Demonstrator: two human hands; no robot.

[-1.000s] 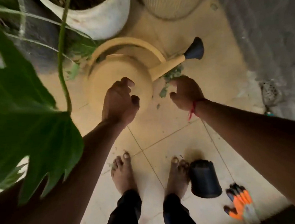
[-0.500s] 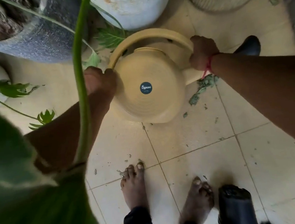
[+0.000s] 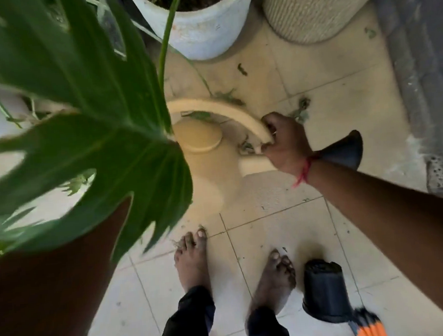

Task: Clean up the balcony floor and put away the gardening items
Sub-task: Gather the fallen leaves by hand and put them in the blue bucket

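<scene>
A cream watering can (image 3: 210, 174) stands on the tiled balcony floor (image 3: 278, 232) in front of my feet, its black spout head (image 3: 343, 153) pointing right. My right hand (image 3: 284, 141) grips the right end of the can's arched handle (image 3: 224, 112). My left forearm enters at lower left, and a big green leaf (image 3: 92, 119) hides my left hand. Green leaf scraps (image 3: 300, 108) lie on the tiles just beyond my right hand.
A white planter (image 3: 199, 29) and a woven pot (image 3: 316, 9) stand at the top. A black nursery pot (image 3: 324, 292) lies by my right foot, with orange-tipped gloves (image 3: 368, 328) beside it. A floor drain (image 3: 441, 174) sits at the right by a grey mat (image 3: 425, 45).
The can has gone from tipped toward me to upright. My right hand stayed on the handle's right end. My left hand left the can's left side and passed behind the leaf.
</scene>
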